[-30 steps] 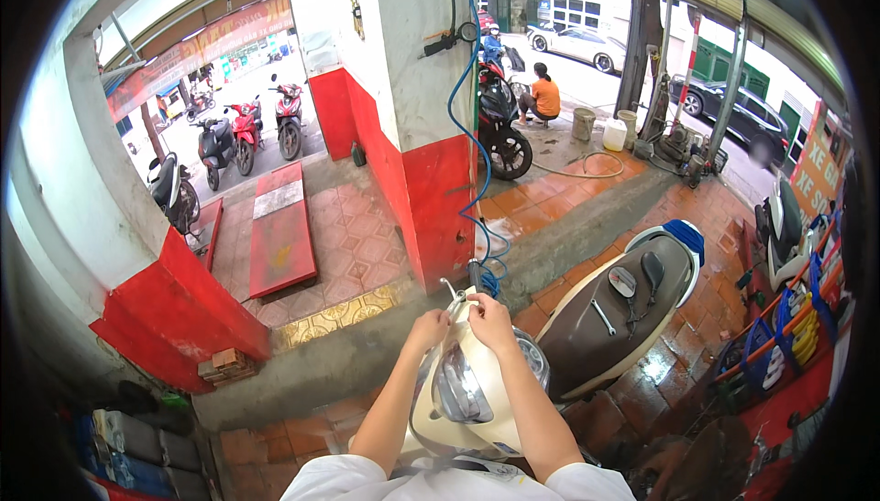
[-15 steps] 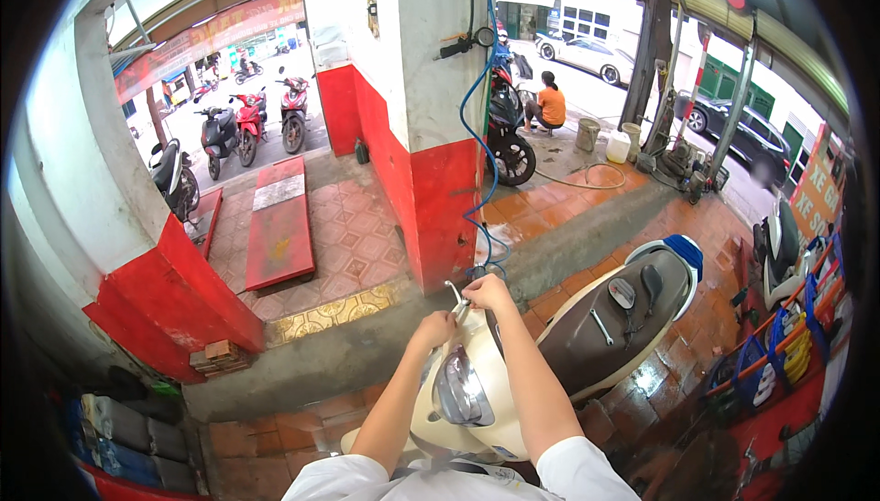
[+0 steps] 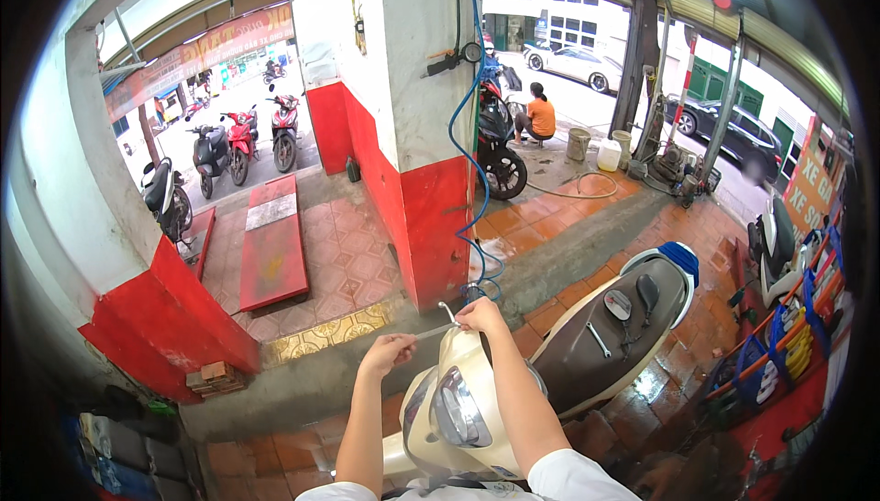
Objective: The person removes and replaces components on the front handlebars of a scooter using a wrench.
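A cream scooter [image 3: 431, 428] stands below me, its headlight [image 3: 461, 407] facing up toward me. My left hand [image 3: 392, 352] is closed on the end of a thin greyish strip [image 3: 433, 330], whose kind I cannot make out. The strip stretches toward the base of the silver hand lever [image 3: 446, 312] on the handlebar. At that base my right hand [image 3: 481, 316] has its fingers pinched together; what lies between them is hidden. On the brown seat [image 3: 577, 365] rest a wrench [image 3: 599, 338] and two mirrors [image 3: 648, 290].
A red and white pillar [image 3: 435, 217] rises just beyond the handlebar, with a blue coiled hose [image 3: 456, 134] hanging on it. A concrete step [image 3: 348, 354] runs past the scooter. A red platform [image 3: 272, 253] lies to the left. Farther off, a person in orange [image 3: 541, 118] squats near buckets.
My left hand has moved left, away from the lever, and the greyish strip now shows between it and the handlebar. My right hand stays by the lever. The view has shifted slightly.
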